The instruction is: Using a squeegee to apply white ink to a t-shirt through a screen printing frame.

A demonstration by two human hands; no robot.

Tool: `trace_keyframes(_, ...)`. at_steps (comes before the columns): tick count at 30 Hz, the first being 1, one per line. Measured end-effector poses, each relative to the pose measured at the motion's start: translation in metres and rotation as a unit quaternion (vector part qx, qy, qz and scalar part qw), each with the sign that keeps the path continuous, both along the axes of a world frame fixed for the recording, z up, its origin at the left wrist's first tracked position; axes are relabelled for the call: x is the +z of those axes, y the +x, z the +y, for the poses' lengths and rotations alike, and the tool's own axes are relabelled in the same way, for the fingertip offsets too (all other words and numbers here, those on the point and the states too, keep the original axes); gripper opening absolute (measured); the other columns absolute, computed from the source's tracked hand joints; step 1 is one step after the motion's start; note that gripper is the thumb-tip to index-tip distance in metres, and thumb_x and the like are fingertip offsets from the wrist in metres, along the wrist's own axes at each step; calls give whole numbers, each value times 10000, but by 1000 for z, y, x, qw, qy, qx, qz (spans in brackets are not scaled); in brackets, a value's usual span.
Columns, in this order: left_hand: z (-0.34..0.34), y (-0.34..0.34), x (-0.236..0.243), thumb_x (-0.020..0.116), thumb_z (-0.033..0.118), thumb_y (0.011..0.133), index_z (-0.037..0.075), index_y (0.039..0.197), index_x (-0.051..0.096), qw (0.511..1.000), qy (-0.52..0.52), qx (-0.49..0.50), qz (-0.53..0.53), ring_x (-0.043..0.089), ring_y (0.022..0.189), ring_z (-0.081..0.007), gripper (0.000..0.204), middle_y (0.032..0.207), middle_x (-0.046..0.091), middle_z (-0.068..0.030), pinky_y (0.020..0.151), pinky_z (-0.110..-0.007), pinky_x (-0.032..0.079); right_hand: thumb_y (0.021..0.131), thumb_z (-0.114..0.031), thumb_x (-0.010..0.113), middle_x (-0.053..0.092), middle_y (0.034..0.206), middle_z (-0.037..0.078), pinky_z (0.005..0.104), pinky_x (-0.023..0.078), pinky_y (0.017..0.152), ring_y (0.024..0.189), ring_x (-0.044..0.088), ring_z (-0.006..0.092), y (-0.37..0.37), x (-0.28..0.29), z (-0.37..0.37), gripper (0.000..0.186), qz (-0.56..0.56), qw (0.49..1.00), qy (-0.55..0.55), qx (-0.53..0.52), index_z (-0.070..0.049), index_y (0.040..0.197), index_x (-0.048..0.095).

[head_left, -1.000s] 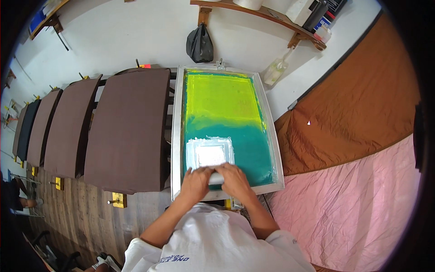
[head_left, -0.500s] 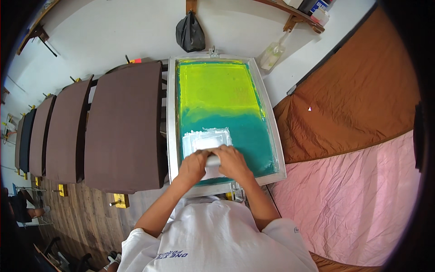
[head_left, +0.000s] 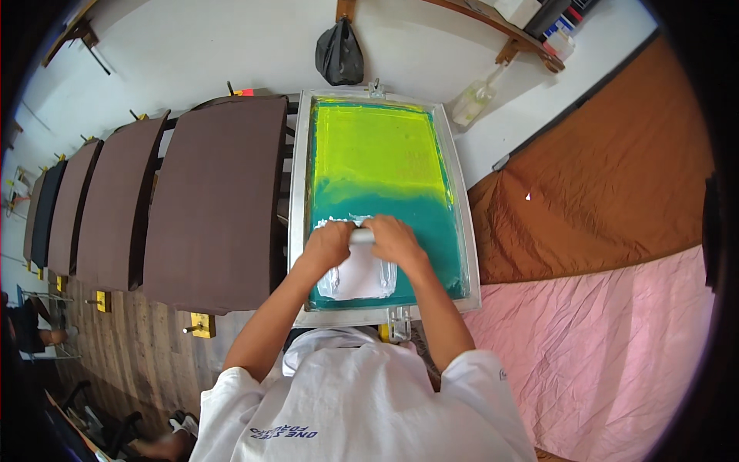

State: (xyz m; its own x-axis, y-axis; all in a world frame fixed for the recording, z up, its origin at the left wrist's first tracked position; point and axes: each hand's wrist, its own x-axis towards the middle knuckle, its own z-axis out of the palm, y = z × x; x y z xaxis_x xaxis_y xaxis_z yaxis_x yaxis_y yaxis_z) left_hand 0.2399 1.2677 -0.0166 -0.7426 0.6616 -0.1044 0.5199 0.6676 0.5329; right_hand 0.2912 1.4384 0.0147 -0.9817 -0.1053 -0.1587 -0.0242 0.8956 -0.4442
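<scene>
A screen-printing frame [head_left: 467, 231] with a pale metal rim lies in front of me. Its mesh is yellow-green [head_left: 377, 146] at the far part and teal [head_left: 427, 254] nearer me. Both hands grip a squeegee [head_left: 361, 236] with a pale, rounded handle, low over the mesh. My left hand [head_left: 329, 243] wraps its left end and my right hand [head_left: 392, 239] its right end; the blade's edge is hidden. A patch of white ink [head_left: 358, 277] spreads on the near side of the squeegee, with thicker white ridges along its sides.
Brown fabric-covered printing boards [head_left: 215, 200] stand in a row at left. Clamps hold the frame at its far edge [head_left: 376, 89] and near edge [head_left: 399, 323]. A black bag [head_left: 339, 54] hangs on the wall. Brown [head_left: 570, 169] and pink cloth [head_left: 593, 339] spread at right.
Both hands have pushed the squeegee away from me across the white patch, whose near part now shows. The head view has shifted slightly.
</scene>
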Motion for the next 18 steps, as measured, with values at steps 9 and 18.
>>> trace_keyframes(9, -9, 74, 21, 512, -80, 748, 92, 1179, 629, 999, 16, 23, -46, 653, 856, -406, 478, 1013, 677, -197, 761, -495, 530, 682, 26, 603, 617, 1003, 163, 465, 497, 880, 1002, 574, 378, 66, -11, -13, 379, -7, 998, -62, -23, -47, 1051, 652)
trace_keyframes(18, -21, 85, 37, 709, 73, 751, 45, 1085, 661, 983, -81, -53, -159, 662, 889, -400, 338, 932, 688, -217, 821, -455, 527, 660, -6, 648, 679, 870, 188, 470, 538, 783, 869, 658, 379, 82, 11, -8, 218, -127, 987, -90, 44, -53, 868, 695)
